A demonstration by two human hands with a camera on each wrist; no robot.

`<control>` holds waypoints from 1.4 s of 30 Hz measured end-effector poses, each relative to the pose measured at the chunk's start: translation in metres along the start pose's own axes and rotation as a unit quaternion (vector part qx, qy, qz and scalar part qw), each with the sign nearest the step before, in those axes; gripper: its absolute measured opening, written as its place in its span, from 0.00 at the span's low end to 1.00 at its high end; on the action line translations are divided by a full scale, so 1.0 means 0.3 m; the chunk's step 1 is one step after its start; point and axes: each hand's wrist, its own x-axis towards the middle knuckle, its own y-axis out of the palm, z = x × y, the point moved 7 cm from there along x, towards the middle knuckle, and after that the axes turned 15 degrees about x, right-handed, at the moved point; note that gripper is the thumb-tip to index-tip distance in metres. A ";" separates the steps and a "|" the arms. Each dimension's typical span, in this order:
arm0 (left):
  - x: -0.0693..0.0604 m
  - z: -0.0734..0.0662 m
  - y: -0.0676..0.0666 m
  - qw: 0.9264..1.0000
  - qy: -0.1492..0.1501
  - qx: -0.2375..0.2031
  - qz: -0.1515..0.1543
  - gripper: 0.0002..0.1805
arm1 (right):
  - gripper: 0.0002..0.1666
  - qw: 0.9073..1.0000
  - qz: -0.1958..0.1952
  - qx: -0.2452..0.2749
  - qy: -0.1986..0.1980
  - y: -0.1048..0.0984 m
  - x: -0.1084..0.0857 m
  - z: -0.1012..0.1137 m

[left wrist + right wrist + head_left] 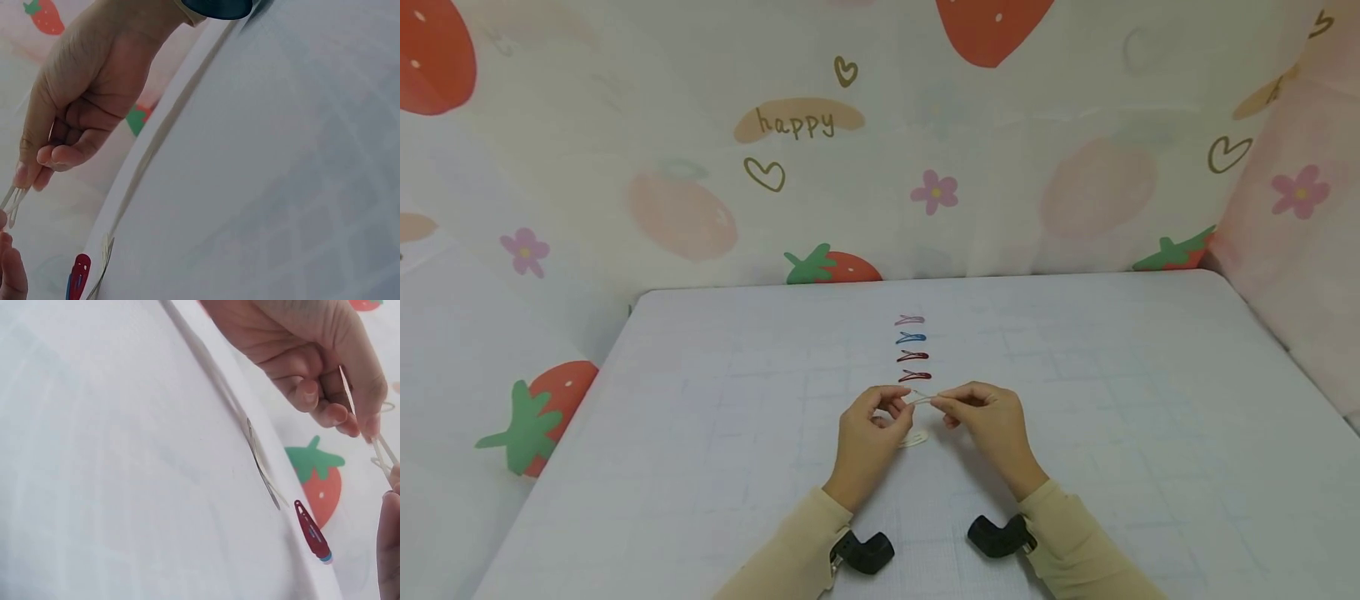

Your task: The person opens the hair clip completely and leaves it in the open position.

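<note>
Between the fingertips of both hands is a cream-white snap hair clip (922,401), above the middle of the table. My left hand (871,437) pinches its left end, and my right hand (992,425) pinches the right end. The fingers cover parts of the clip. In the right wrist view its prongs (379,453) look spread apart. Another cream-white hair clip (914,438) lies on the table just below, partly behind the left hand. Beyond the hands, a pink clip (911,320), a blue clip (912,337) and two red clips (913,356) form a column, their left ends spread.
A white patterned cloth covers the table (700,417). Its far edge meets a curtain (985,233) printed with strawberries, hearts and flowers. Black wrist-worn devices (865,553) stick out from both beige sleeves (797,542) near the front.
</note>
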 end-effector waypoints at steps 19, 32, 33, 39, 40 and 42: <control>0.039 0.073 0.032 0.993 -0.081 0.041 0.071 0.03 | 0.14 0.991 0.021 0.019 0.130 -0.017 0.022 -0.088; 0.050 0.107 0.039 0.984 -0.115 0.085 0.104 0.04 | 0.13 0.988 0.039 0.042 0.141 0.009 0.022 -0.080; 0.053 0.108 0.039 0.984 -0.113 0.093 0.102 0.04 | 0.13 0.989 0.035 0.037 0.141 0.011 0.024 -0.081; 0.077 0.112 0.030 0.983 -0.105 0.128 0.084 0.04 | 0.14 0.991 0.024 0.016 0.132 0.035 0.036 -0.073; 0.078 0.112 0.030 0.983 -0.104 0.129 0.084 0.04 | 0.14 0.991 0.024 0.015 0.131 0.037 0.037 -0.072; 0.080 0.112 0.032 0.982 -0.106 0.130 0.087 0.04 | 0.14 0.991 0.024 0.009 0.131 0.036 0.038 -0.072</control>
